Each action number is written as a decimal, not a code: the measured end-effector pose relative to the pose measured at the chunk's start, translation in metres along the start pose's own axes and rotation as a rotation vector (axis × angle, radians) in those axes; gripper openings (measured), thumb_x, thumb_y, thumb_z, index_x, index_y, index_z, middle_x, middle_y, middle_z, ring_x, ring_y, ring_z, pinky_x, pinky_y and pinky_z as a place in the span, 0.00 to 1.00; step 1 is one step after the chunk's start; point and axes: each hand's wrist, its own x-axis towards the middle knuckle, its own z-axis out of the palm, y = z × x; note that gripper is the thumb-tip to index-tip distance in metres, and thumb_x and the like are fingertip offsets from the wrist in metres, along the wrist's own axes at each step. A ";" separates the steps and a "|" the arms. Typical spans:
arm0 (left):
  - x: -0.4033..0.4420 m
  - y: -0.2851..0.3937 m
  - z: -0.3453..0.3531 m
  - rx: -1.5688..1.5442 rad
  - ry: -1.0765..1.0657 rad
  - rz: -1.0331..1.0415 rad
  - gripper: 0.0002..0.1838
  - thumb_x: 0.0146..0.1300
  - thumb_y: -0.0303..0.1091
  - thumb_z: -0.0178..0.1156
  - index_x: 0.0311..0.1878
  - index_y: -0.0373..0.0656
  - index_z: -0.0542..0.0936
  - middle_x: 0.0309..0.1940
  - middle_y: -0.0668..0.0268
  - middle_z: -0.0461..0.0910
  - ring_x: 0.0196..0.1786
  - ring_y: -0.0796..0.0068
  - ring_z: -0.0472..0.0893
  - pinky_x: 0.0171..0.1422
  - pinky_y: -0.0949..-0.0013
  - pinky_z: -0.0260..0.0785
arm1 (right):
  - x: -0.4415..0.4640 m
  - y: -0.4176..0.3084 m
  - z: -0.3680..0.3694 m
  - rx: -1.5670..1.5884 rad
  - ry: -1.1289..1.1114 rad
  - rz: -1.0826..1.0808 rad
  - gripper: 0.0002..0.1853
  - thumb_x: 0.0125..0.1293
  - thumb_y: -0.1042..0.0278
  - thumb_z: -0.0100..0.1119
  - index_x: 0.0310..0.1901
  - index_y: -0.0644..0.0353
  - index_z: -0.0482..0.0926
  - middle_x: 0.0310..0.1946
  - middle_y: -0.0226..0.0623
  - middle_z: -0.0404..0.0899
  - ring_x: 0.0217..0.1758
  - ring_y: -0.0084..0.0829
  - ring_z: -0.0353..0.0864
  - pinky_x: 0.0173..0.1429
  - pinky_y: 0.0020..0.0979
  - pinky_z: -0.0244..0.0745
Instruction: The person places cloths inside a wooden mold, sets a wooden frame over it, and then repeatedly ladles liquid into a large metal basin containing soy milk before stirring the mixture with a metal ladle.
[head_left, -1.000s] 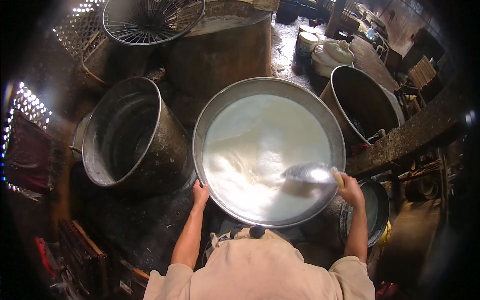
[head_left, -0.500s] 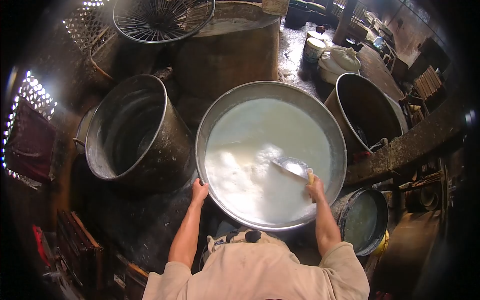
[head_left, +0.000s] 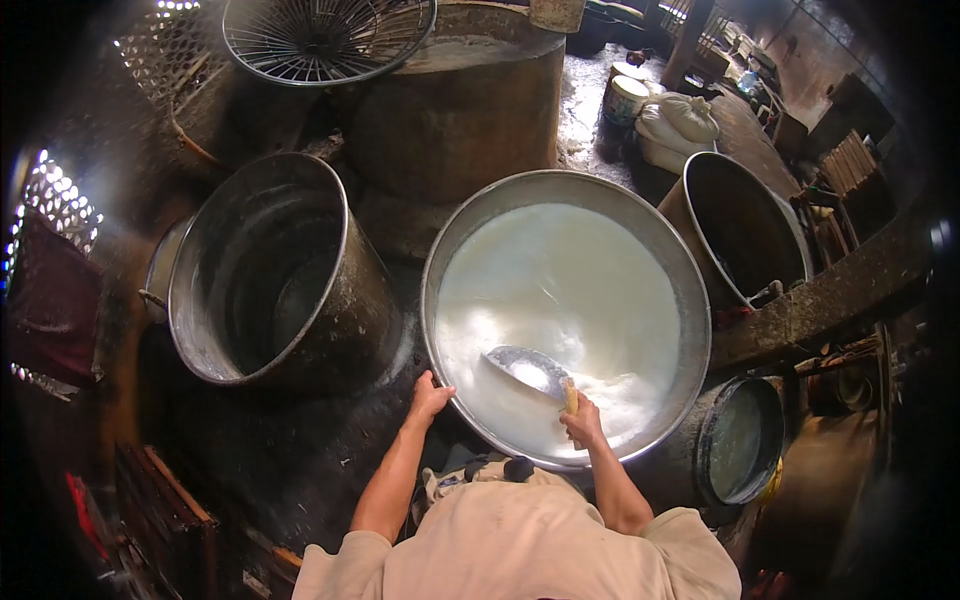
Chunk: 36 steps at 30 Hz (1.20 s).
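Scoop (head_left: pixel 525 368) displaced leftward and nearer the body since the earlier frame, now at the surface of milky liquid (head_left: pixel 570 260) within the metal basin (head_left: pixel 695 290). Right hand (head_left: pixel 582 422) grasps its handle, the surest hold; left hand (head_left: pixel 430 398) grips the basin's rim. Blade stiff, probably slippery, heavier when loaded.

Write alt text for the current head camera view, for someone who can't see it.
Seen from above, a person's right hand holds a metal scoop by its handle in a wide metal pan of milky liquid, while the left hand grips the rim. An open metal pot stands to the left.
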 end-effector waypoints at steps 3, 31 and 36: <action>0.008 -0.014 0.002 0.043 -0.008 0.052 0.21 0.44 0.31 0.69 0.43 0.37 0.76 0.41 0.52 0.80 0.47 0.56 0.79 0.53 0.61 0.69 | -0.012 -0.016 0.011 -0.007 -0.047 -0.017 0.30 0.44 0.78 0.58 0.55 0.64 0.70 0.22 0.40 0.77 0.17 0.29 0.77 0.20 0.31 0.76; -0.002 0.003 -0.004 0.126 0.024 0.072 0.23 0.44 0.34 0.69 0.44 0.36 0.74 0.42 0.48 0.79 0.49 0.51 0.78 0.53 0.59 0.69 | 0.088 -0.046 0.003 -0.717 0.064 -0.152 0.13 0.48 0.76 0.53 0.39 0.66 0.74 0.33 0.51 0.80 0.34 0.45 0.82 0.36 0.40 0.77; 0.002 -0.008 0.002 0.104 0.021 0.041 0.24 0.46 0.32 0.67 0.47 0.34 0.74 0.45 0.48 0.78 0.50 0.53 0.78 0.54 0.61 0.68 | 0.056 0.022 -0.043 -0.699 0.118 -0.015 0.14 0.49 0.76 0.52 0.39 0.66 0.75 0.33 0.52 0.80 0.35 0.45 0.82 0.37 0.40 0.78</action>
